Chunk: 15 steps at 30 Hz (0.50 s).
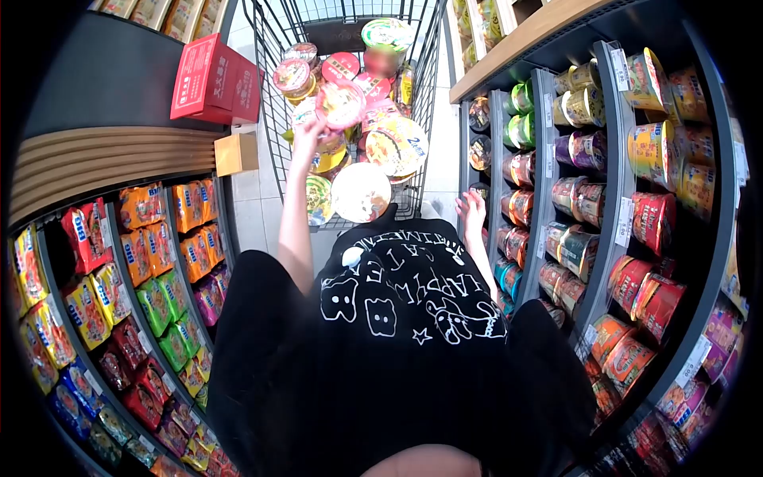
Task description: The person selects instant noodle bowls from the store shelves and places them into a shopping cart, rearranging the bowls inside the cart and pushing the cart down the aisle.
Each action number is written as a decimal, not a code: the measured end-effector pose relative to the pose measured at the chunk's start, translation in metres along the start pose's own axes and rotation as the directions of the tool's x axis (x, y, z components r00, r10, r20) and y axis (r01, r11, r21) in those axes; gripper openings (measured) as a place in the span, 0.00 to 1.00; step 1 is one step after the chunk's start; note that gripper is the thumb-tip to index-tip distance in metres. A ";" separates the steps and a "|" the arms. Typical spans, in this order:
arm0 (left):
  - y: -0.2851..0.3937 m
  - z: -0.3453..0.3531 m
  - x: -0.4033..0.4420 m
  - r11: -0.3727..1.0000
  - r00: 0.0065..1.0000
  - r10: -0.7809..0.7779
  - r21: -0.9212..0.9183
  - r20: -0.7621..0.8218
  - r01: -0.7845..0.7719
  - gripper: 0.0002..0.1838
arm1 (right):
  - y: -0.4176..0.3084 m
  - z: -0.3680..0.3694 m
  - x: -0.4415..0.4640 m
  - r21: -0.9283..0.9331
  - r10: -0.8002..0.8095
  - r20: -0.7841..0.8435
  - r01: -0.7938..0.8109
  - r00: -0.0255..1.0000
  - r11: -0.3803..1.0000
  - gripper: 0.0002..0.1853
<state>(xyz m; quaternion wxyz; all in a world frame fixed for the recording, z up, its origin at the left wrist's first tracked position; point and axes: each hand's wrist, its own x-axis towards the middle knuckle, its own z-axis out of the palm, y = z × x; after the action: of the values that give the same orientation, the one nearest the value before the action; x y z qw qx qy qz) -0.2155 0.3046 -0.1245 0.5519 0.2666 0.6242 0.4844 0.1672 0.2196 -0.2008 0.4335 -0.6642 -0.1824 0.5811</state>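
Note:
Over the shopping cart (274,119), my left hand (312,135) grips a pink-lidded instant noodle cup (342,106) by its near edge; the cup is slightly blurred. Below and around it, the cart holds a heap of noodle cups and bowls, among them a large yellow-lidded bowl (395,148), a white-lidded bowl (361,193) and a green-lidded cup (388,34). My right hand (471,211) is raised beside the right-hand shelf, near the dark noodle cups (480,153). Its fingers are apart and it holds nothing.
Tiered shelves of noodle cups (580,195) line the right side, with price tags on their edges. Bagged noodles (145,253) fill the left shelves. A red box (214,79) stands on the left ledge, above a small tan box (236,153). Pale floor tiles (248,187) show beside the cart.

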 end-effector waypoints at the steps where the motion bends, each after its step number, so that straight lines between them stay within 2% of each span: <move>1: -0.003 0.005 -0.018 0.999 0.999 -0.052 0.002 0.012 0.052 0.12 | 0.000 0.001 0.000 -0.002 0.004 0.001 -0.004 1.000 1.000 0.17; 3: -0.019 0.005 -0.043 0.997 0.999 0.043 -0.067 0.021 -0.042 0.12 | -0.002 0.003 -0.001 -0.041 -0.022 0.050 0.024 0.998 0.999 0.18; 5: -0.025 0.003 -0.068 0.988 0.993 0.017 -0.148 -0.115 -0.034 0.11 | -0.004 0.005 -0.002 -0.051 -0.013 0.068 0.016 0.998 0.999 0.18; 9: -0.050 -0.035 -0.096 0.983 0.958 0.034 -0.165 -0.286 -0.085 0.11 | -0.003 0.003 -0.002 -0.066 0.042 0.098 -0.035 0.994 0.997 0.16; 13: -0.070 -0.080 -0.118 0.998 0.964 -0.050 -0.051 -0.262 0.038 0.11 | -0.004 0.006 -0.004 -0.098 0.071 0.101 -0.061 0.992 0.993 0.16; 15: -0.082 -0.094 -0.124 0.966 0.968 -0.166 0.168 -0.191 0.198 0.13 | -0.003 0.007 -0.002 -0.114 0.081 0.106 -0.069 0.991 0.991 0.17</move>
<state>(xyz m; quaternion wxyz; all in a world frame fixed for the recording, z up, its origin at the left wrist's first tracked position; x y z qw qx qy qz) -0.2572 0.1358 -0.1517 0.5098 0.2145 0.7347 0.3928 0.1612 0.2220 -0.1972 0.3634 -0.6605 -0.2127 0.6217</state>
